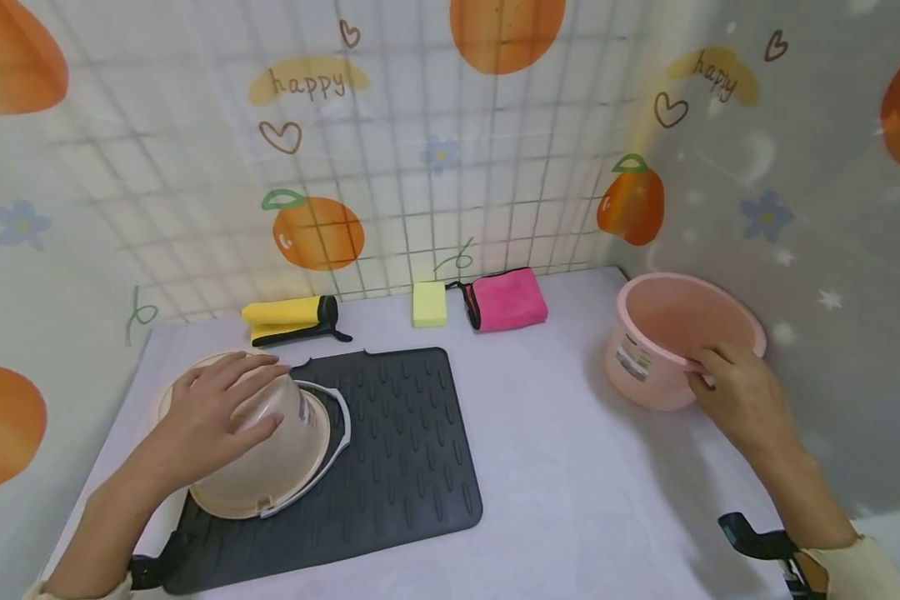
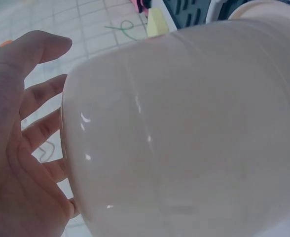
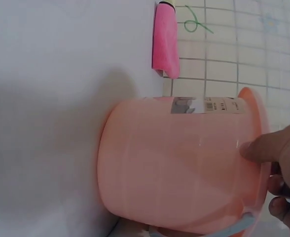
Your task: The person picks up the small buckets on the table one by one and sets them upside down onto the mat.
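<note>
On the left part of the dark drying mat (image 1: 412, 450), an upside-down cream bucket (image 1: 247, 467) stands with its white handle (image 1: 345, 425) lying around the rim. My left hand (image 1: 221, 408) is spread over its raised base, fingers apart and fairly straight; the left wrist view has the fingers (image 2: 44, 131) at the base's edge. Part of another cream rim (image 1: 167, 400) shows behind this hand; whether it is a separate piece I cannot tell. At the right, a pink bucket (image 1: 645, 375) stands upright. My right hand (image 1: 746, 396) pinches its near rim, the thumb on the outer wall.
Along the back wall lie a folded yellow cloth (image 1: 285, 312), a pale yellow sponge (image 1: 429, 304) and a folded pink cloth (image 1: 510, 300). Printed curtains hang behind and at both sides. White tabletop (image 1: 547, 450) lies between mat and pink bucket.
</note>
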The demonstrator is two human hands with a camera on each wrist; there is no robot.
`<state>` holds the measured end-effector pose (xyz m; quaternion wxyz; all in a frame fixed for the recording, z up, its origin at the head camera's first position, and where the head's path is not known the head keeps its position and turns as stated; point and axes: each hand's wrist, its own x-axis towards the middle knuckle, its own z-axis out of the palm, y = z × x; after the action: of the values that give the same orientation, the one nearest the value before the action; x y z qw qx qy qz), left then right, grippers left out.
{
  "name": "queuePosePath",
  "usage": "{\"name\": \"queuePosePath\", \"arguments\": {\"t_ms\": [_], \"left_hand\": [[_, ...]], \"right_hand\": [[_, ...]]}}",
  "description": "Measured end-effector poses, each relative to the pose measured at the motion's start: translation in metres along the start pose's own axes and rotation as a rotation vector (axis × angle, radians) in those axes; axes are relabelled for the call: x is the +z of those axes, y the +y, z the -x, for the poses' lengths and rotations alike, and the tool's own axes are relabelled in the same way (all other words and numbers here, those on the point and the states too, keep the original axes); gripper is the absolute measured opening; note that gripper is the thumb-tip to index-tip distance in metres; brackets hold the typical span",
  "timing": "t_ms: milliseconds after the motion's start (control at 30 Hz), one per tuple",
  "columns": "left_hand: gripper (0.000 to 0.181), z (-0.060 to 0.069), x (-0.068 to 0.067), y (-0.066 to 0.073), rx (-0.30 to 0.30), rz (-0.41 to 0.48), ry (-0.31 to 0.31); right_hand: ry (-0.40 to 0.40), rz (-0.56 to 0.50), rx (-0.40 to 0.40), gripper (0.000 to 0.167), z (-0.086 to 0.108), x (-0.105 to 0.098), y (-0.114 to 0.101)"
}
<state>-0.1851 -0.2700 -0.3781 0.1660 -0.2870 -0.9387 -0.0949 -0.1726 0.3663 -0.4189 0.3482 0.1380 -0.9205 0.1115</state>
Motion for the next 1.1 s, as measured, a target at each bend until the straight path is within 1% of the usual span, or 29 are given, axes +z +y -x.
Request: {"name": "queuePosePath", "arguments": {"t_ms": [200, 333, 400, 500, 633, 767, 967, 1100], "left_hand": [[0.058, -0.001, 0.007, 0.008, 0.023, 0.032, 0.044], [0.063, -0.006, 0.009, 0.017, 0.031, 0.059, 0.056], [0.068, -0.008, 0.01, 0.021, 0.033, 0.071, 0.06], [0.071, -0.011, 0.012, 0.028, 0.018, 0.087, 0.066], [0.071, -0.016, 0.014, 0.036, -0.002, 0.112, 0.059], [0.072, -0.024, 0.018, 0.043, -0.014, 0.134, 0.041], [0.077, -0.032, 0.022, 0.053, -0.035, 0.135, 0.044], [0.08, -0.036, 0.027, 0.057, -0.035, 0.153, 0.04]], "right_hand": [[0.029, 0.013, 0.002, 0.03, 0.005, 0.002, 0.002], [0.086, 0.024, 0.003, 0.033, 0.009, 0.001, 0.003], [0.12, 0.018, 0.017, 0.036, 0.009, 0.0, 0.002], [0.156, -0.018, 0.057, 0.036, 0.009, -0.002, 0.0], [0.171, -0.072, 0.107, 0.035, 0.006, -0.004, -0.004], [0.186, -0.101, 0.134, 0.034, 0.005, -0.006, -0.009], [0.235, -0.163, 0.175, 0.034, 0.005, -0.007, -0.014], [0.254, -0.183, 0.194, 0.035, 0.003, -0.01, -0.02]]}}
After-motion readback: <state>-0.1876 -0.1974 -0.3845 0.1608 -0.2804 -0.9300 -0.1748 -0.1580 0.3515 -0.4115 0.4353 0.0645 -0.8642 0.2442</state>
